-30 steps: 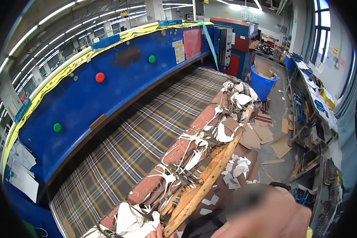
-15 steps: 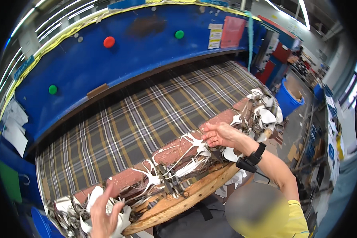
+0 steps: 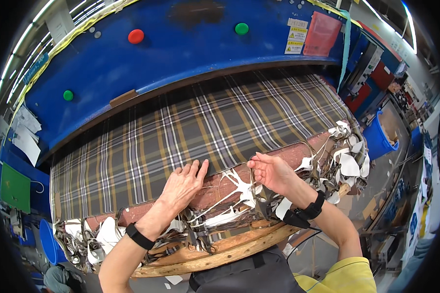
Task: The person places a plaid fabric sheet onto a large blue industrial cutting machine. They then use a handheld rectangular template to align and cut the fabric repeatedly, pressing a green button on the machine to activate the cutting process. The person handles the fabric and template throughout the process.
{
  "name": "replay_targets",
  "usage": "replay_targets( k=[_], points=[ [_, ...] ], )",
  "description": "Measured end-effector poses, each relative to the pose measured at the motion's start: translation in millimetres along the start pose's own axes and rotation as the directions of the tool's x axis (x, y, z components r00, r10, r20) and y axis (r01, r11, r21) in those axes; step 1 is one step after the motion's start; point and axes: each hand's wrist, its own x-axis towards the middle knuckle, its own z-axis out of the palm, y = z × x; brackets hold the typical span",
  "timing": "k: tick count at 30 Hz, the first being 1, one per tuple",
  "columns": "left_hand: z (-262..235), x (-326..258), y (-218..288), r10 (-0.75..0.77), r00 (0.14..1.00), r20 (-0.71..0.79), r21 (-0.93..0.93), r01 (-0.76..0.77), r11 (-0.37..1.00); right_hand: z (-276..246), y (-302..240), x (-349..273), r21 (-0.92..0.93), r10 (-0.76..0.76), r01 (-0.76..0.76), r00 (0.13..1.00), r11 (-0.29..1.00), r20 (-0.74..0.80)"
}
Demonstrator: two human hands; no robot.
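Plaid cloth [image 3: 195,132] is seemingly steadied by the unclenched left hand [image 3: 183,185]! Right hand [image 3: 275,176]: grip can't be told

Plaid cloth [image 3: 181,129] spread wide, white scrap [image 3: 245,192] lying at its front edge!
Dark grey-brown it is, crossed by tan, lilac and white stripes, lying broad and nearly flat through the centre, front edge sweeping from eight o'clock up to about three, far side darkening toward twelve; and down at five, star-shaped, the scrap sits just beyond that edge, spindly arms splayed, one trailing toward seven.
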Motion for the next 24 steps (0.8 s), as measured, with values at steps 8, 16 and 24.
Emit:
replay_targets(
  k=[8,16,24],
  points=[
    [-11.5,12.5,-11.7,0.011,0.997,0.074,-0.144,-0.001,0.990,8.6,-2.0,11.7,-0.099,0.150,-0.140,0.983,0.985,0.105],
    [-22.6,17.1,-18.7,0.045,0.989,0.138,-0.152,-0.024,0.988,20.7,4.5,-47.4,-0.649,0.256,-0.185,0.967,0.738,0.016],
    [4.7,-5.5,-6.7,0.108,0.994,0.024,-0.021,-0.108,0.994,10.0,4.7,-127.1,-0.746,0.314,-0.224,0.949,0.627,-0.020]
  ],
)
